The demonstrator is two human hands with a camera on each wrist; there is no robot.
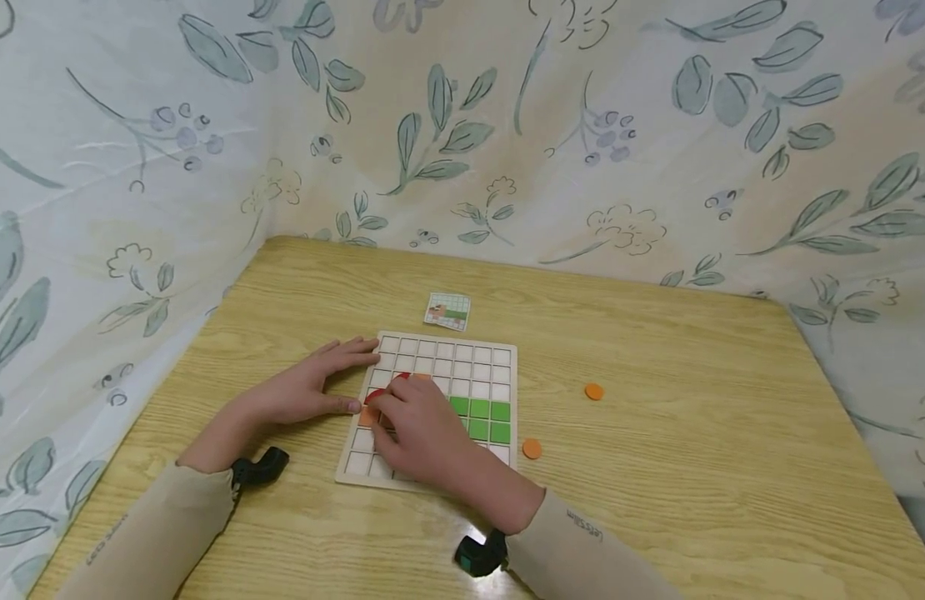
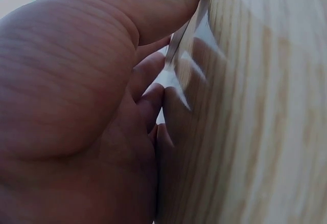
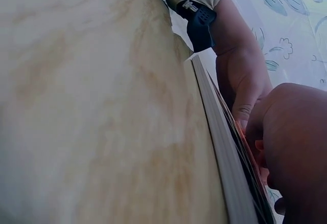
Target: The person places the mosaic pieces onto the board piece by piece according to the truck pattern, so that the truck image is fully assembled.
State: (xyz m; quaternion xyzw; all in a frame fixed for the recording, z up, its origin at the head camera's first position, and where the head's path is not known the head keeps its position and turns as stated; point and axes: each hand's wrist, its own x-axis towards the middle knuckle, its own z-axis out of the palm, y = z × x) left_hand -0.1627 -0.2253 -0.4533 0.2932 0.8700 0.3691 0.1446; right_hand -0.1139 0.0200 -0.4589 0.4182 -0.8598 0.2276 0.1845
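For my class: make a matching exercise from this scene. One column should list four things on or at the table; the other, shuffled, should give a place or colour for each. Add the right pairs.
Things:
1. left hand
2. right hand
3. small card
4. green tiles

Places or colours:
A. lies on the table beyond the board's far edge
B. rests flat at the left edge of the board
C. fill squares on the board's right side
D. lies over the middle of the board, at the red piece

Pairs: 1-B, 2-D, 3-A, 4-C
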